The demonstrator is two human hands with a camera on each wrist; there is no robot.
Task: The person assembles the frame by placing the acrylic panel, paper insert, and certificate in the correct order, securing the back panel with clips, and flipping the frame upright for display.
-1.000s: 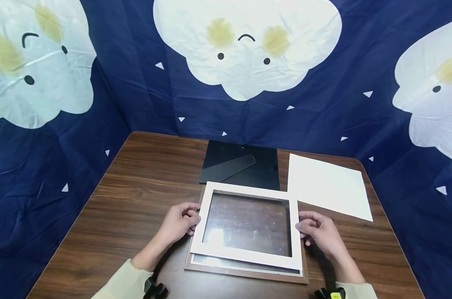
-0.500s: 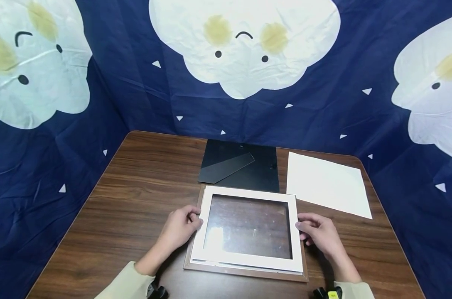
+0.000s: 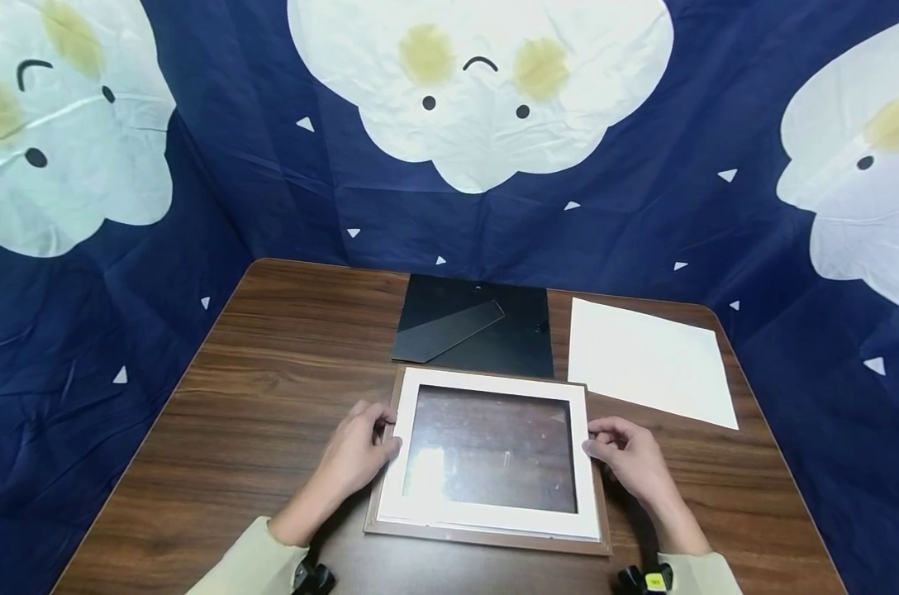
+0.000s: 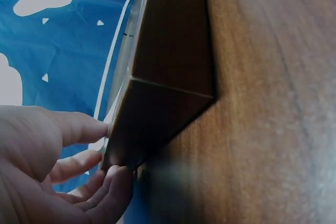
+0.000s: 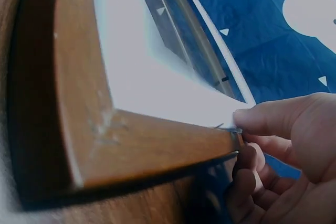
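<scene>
Both left hand (image 3: 354, 450) and right hand (image 3: 631, 461) pinch the white mat (image 3: 487, 516), seemingly almost seated in the picture frame (image 3: 494, 540), with easel back (image 3: 509, 351) and white sheet (image 3: 650, 364) unfitted.

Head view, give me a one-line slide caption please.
Left hand and right hand at opposite sides of a white mat over a brown frame, black panel and white sheet beyond.

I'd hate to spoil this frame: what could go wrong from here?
The white mat might crease where the right hand pinches its edge. If the left hand lets go first, the mat may settle crooked in the brown frame. The clear pane looks speckled; that could stay visible.
</scene>
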